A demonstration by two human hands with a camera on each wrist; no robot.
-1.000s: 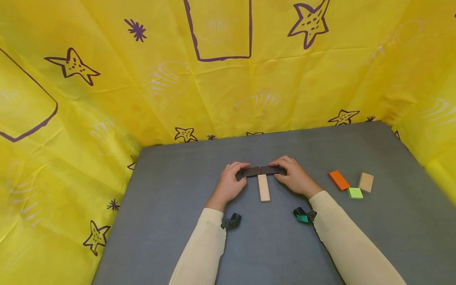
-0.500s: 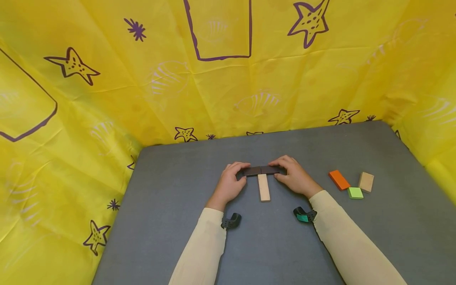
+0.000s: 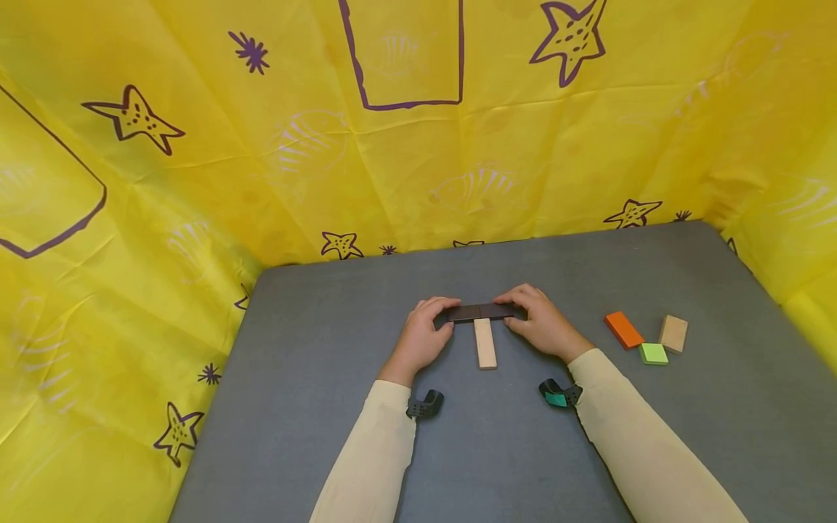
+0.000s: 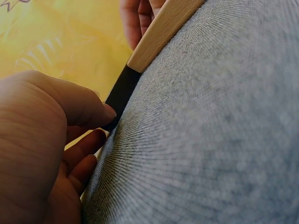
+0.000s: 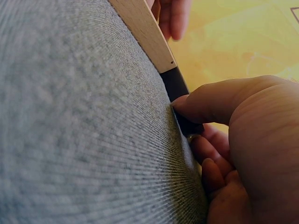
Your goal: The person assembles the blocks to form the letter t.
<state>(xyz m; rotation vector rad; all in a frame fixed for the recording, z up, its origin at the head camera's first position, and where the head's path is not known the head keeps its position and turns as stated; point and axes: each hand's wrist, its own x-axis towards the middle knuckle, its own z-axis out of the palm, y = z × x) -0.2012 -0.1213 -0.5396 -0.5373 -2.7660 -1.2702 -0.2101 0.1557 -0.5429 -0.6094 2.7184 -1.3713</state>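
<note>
Two flat black blocks lie end to end on the grey table (image 3: 366, 312), the left black block (image 3: 465, 313) meeting the right black block (image 3: 495, 311). Below their joint, a plain wooden block (image 3: 485, 345) points toward me, so the three form a T. My left hand (image 3: 421, 338) pinches the left black block by its outer end, thumb on the near side and fingers behind. At the opposite end, my right hand (image 3: 541, 325) holds the right black block the same way. Both wrist views show a thumb pressed against the black edge beside the wooden block (image 4: 159, 39).
To the right lie an orange block (image 3: 624, 330), a small green block (image 3: 653, 354) and a tan block (image 3: 673, 334), close together. A yellow patterned cloth (image 3: 405, 174) hangs behind the table and along its sides. Black straps (image 3: 426, 404) circle both wrists.
The two black blocks have come together; the thin, slightly uneven gap between their ends has closed and they now line up. Both hands keep their hold almost in place.
</note>
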